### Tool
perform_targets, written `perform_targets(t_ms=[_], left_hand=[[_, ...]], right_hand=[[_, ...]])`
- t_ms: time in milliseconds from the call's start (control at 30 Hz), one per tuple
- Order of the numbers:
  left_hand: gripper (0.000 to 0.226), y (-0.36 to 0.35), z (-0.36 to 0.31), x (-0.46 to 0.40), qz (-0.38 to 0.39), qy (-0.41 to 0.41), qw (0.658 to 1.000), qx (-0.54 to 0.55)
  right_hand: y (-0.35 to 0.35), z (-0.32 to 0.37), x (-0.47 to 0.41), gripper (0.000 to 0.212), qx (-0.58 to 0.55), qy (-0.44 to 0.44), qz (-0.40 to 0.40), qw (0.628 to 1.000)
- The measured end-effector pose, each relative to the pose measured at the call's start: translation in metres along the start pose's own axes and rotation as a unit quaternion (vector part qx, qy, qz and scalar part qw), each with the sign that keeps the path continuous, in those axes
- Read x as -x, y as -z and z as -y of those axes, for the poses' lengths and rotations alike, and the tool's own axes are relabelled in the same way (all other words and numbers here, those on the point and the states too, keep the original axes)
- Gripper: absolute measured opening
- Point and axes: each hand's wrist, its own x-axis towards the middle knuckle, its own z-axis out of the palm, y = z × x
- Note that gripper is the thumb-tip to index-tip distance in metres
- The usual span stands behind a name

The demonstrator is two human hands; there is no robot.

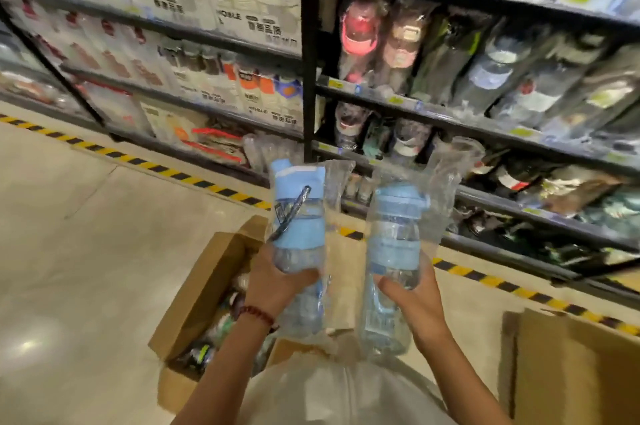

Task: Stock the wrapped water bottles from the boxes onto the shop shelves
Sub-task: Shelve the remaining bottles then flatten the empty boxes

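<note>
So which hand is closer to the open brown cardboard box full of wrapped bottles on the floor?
Left. The left hand holds a wrapped blue bottle right over that open cardboard box; the right hand holds another wrapped blue bottle off to the box's right.

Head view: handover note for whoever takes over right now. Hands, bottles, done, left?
Left hand: fingers curled round the lower body of a wrapped blue bottle, held upright.
Right hand: grips a second wrapped blue bottle the same way.
Both bottles are in the air above the open box, in front of the black shelves.
Done: two bottles are out of the box.
Left: shelve both, then go on; more wrapped items show in the open box. A second box stands to the right, contents unseen.
</note>
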Motion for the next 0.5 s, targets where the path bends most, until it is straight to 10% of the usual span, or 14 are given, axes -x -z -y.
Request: perform_targets(t_ms=[500], left_hand=[[0.057,-0.178,-0.071,0.035,0.226,-0.071,0.97,0.05]], right_hand=[[0.165,-0.01,0.05,0.067,-0.07,0.022,-0.207,0.976]])
